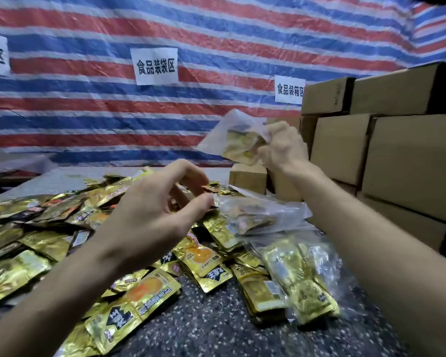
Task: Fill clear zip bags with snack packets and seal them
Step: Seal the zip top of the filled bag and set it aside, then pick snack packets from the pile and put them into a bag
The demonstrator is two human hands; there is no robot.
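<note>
Even light, wide-angle bowing, foil glare

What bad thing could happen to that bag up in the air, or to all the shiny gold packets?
The right hand alone grips the clear zip bag, raised in the air. I cannot tell whether its zip is shut, so packets might slip out. The filled bag lies right against the loose gold packets, so loose ones could be mistaken for packed ones. The left hand hangs low over them and might knock some about.

Stacked cartons [386, 150] wall right; speckled tabletop [204, 328] bare near.
</note>
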